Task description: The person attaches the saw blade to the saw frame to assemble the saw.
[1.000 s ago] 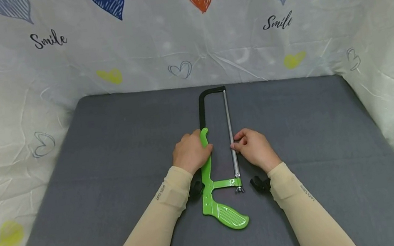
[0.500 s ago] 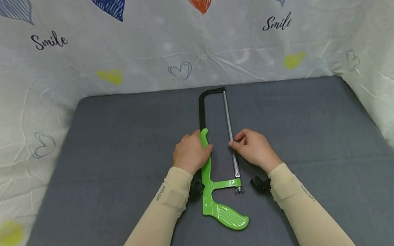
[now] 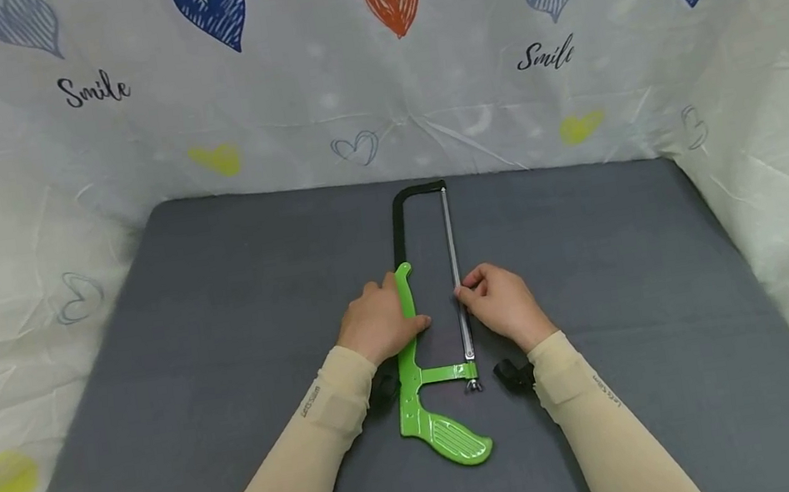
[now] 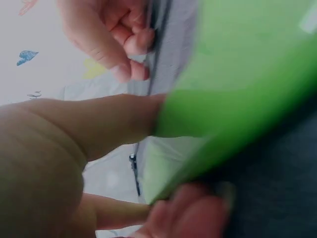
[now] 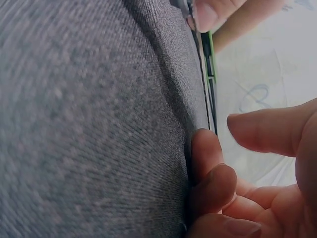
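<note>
Heart-printed white cloth (image 3: pixel 295 75) hangs behind and beside the grey worktop (image 3: pixel 629 247). Two beige sleeves (image 3: pixel 296 461) reach over it toward the green-and-black hacksaw (image 3: pixel 409 383), which lies near the middle, handle toward the person. The left hand (image 3: pixel 378 320) grips the green frame, hiding part of it. The right hand (image 3: pixel 507 302) is at the blade (image 3: pixel 453 254), fingers loosely curled, thumb and forefinger parted. Black wrist devices (image 3: pixel 513 376) flank the saw; a wing nut (image 3: pixel 473 386) sits at the blade's near end.

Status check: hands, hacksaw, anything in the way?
Left hand grips green frame; right hand at blade, thumb apart from fingers. Hacksaw lies flat on grey tabletop, handle nearest the person. Nothing seen blocking either hand.
</note>
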Available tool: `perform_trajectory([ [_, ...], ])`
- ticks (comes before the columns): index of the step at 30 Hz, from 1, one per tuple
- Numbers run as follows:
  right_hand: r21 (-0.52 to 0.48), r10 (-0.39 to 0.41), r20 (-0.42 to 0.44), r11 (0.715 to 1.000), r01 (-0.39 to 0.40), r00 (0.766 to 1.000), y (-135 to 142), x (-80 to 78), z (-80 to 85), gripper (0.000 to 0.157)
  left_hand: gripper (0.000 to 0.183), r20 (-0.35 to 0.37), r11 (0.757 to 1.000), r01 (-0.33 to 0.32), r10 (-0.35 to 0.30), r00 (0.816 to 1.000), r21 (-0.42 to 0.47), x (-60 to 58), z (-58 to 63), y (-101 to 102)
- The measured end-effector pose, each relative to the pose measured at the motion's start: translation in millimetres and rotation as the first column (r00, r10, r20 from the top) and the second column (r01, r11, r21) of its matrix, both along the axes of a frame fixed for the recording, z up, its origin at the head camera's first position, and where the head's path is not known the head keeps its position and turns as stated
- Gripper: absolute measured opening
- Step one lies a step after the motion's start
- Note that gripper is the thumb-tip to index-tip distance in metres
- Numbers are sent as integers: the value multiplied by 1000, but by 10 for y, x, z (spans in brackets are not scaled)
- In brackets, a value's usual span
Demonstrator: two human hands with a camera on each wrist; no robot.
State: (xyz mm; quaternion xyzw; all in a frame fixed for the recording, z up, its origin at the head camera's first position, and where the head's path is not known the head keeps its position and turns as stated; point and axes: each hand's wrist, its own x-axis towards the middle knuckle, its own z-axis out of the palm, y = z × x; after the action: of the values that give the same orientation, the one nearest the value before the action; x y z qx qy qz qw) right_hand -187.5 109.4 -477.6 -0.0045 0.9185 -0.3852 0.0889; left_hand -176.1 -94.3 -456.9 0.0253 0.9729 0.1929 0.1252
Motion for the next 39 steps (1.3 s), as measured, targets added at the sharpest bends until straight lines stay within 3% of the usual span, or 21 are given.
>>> perform_trajectory([
  [5,1,6,-6,1000,-6,1000,-10,29,2,26,90,-65,1000,10,-9,998,22,120,-52,-46],
  [9,8,6,9,1000,-6,1000,15,149,19,27,87,-95,998,25,-19,995,56,222,-96,-90],
  [16,42,16,31,999,-17,999,96,582,73,29,84,-126,993,18,-3,992,119,278,-191,-142],
  [24,99,35,99,994,-44,994,100,1043,112,36,83,-102,990,27,-13,995,138,287,-222,-145],
  [29,118,10,87,993,-20,996,61,1103,87,37,83,-104,990,30,-15,994,138,279,-214,-144],
  [39,90,26,109,995,-35,994,75,1077,50,31,85,-104,991,32,-19,994,131,296,-205,-138],
])
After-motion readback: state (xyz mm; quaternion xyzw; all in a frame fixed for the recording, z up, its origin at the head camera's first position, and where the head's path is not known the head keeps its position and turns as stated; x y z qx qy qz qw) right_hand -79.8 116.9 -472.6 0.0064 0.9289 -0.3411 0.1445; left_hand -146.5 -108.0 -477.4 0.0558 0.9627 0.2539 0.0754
